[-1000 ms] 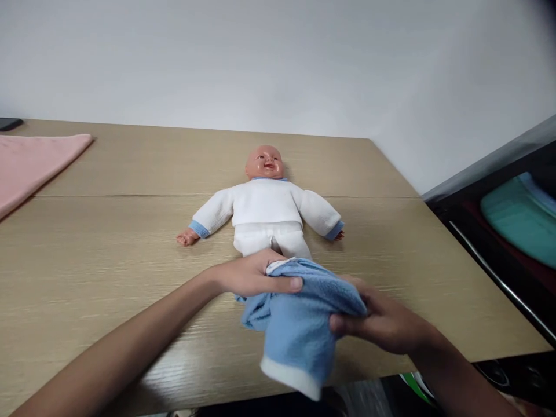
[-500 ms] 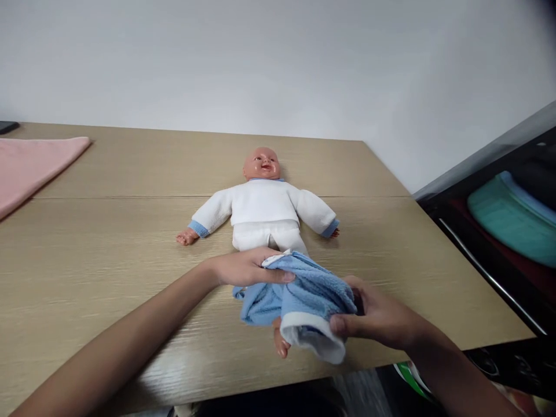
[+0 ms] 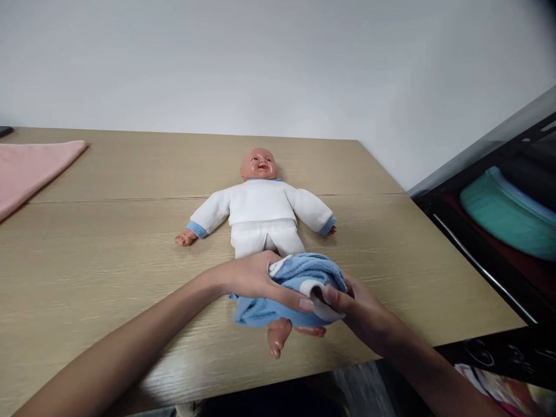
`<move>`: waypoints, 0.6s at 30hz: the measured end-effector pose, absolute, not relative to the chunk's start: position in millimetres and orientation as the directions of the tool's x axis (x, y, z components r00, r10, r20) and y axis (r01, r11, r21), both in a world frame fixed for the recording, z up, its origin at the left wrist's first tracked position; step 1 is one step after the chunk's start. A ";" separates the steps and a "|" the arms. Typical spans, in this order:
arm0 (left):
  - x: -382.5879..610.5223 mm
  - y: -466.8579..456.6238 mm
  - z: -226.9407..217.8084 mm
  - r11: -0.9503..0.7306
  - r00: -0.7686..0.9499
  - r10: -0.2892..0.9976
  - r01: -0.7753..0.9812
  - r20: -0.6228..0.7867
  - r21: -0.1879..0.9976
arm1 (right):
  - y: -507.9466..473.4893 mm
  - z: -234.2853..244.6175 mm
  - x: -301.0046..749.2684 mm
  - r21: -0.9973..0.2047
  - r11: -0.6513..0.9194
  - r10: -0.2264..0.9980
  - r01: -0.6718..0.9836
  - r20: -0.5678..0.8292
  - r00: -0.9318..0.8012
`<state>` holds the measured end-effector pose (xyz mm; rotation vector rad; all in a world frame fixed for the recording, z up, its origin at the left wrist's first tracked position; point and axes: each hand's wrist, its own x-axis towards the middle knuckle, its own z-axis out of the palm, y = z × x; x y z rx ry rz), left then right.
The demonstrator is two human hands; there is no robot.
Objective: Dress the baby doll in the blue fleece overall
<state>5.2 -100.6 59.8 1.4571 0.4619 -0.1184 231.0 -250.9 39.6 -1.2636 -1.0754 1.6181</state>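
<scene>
A baby doll (image 3: 263, 202) lies on its back on the wooden table, head away from me, arms spread, in a white top with blue cuffs. Bunched blue doll trousers (image 3: 260, 310) with a white cuff cover its lower legs, and its bare feet show below them. My left hand (image 3: 264, 284) is closed on the left side of the trousers, thumb on top. My right hand (image 3: 354, 304) pinches the white cuff (image 3: 317, 292), its thumb at the opening. Its other fingers are partly hidden behind the cloth.
A pink cloth (image 3: 35, 171) lies at the left of the table (image 3: 130, 168), near a dark object (image 3: 5, 131) at the edge. On the right stands a black cart (image 3: 482, 260) holding a teal item (image 3: 506, 214). A pale wall rises behind the table.
The trouser leg that hung toward me is now gathered up, its white cuff higher and narrower. My right hand moved up and left; my left thumb reaches further over the cloth. Both doll feet now show.
</scene>
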 end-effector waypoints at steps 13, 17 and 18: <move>-0.7 -91.7 38.9 0.439 0.982 0.077 0.121 -0.172 0.890 | -244.9 45.0 220.8 -0.954 -0.292 0.947 0.072 -0.278 0.162; -0.8 -96.5 31.9 0.541 0.990 0.125 -0.009 -0.069 0.841 | -245.8 47.2 217.9 -0.933 -0.327 0.943 0.151 -0.332 -0.006; -0.4 -98.2 30.7 0.557 0.989 0.138 -0.029 -0.058 0.830 | -246.7 47.0 217.0 -0.926 -0.344 0.936 0.155 -0.352 -0.030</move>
